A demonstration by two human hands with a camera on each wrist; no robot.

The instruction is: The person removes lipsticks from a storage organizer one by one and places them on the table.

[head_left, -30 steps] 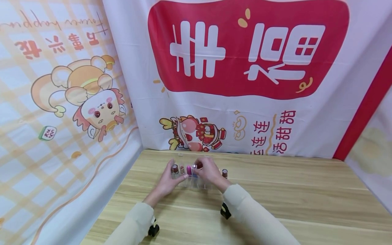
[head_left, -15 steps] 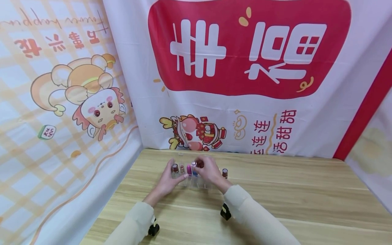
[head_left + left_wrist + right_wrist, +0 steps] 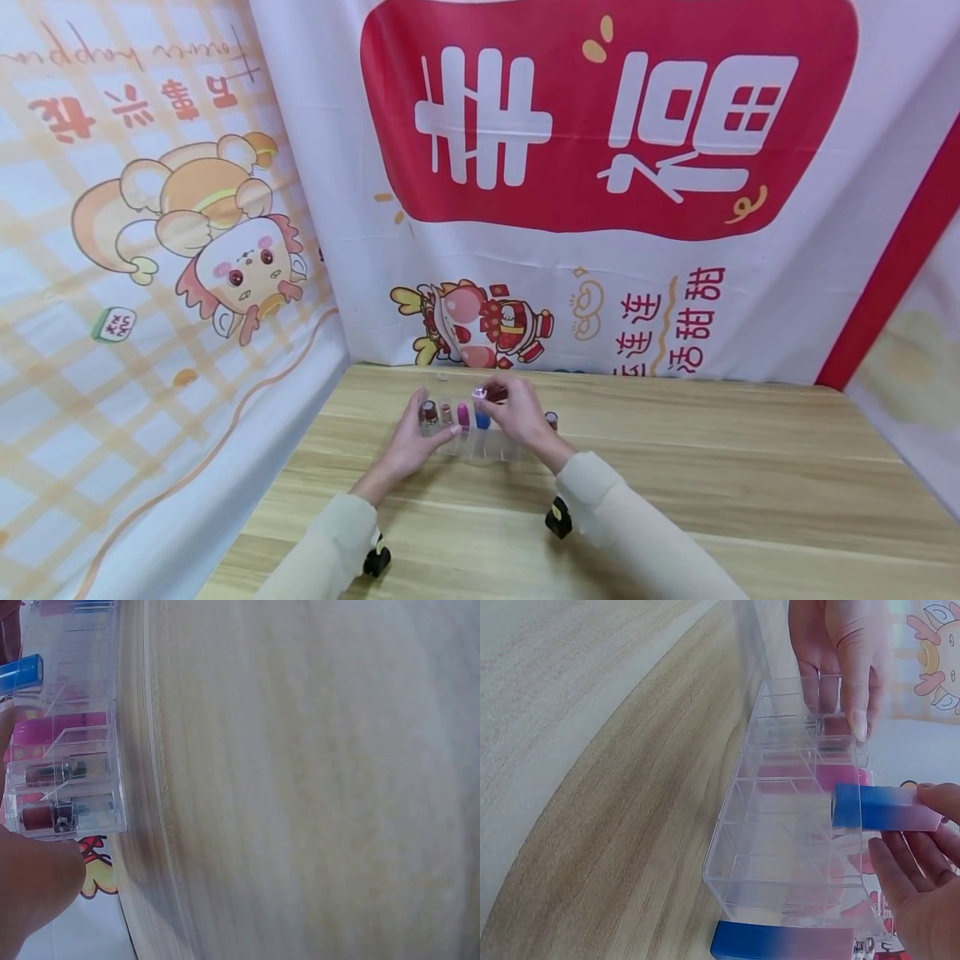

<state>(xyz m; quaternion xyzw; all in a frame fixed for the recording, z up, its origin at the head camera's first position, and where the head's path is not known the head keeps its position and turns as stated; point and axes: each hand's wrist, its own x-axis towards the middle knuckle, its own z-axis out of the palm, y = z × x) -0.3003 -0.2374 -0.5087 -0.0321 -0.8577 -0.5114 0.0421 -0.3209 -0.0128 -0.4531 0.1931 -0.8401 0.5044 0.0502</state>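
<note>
A clear plastic lipstick organizer (image 3: pixel 491 452) stands on the wooden table. My left hand (image 3: pixel 405 443) grips its left end, thumb along the front edge and fingers behind. A blue-to-pink lipstick tube (image 3: pixel 877 808) is pinched between the thumb and fingers of my right hand (image 3: pixel 519 414), its blue end overlapping the organizer's open side in the right wrist view. Beside it, a magenta tube (image 3: pixel 463 416) occupies one compartment. Two dark-capped tubes sit in the compartments nearest my left hand, the end one (image 3: pixel 37 817) brownish red.
Another blue-to-pink tube (image 3: pixel 780 941) is just outside the organizer's right end. In the head view a tube (image 3: pixel 552 420) shows partly behind my right wrist. Printed cloth (image 3: pixel 600 250) hangs along the table's back edge, and more covers the left side.
My right hand has raised the blue-to-pink tube and shifted slightly right, so more of its blue end shows. The left hand keeps its grip on the organizer.
</note>
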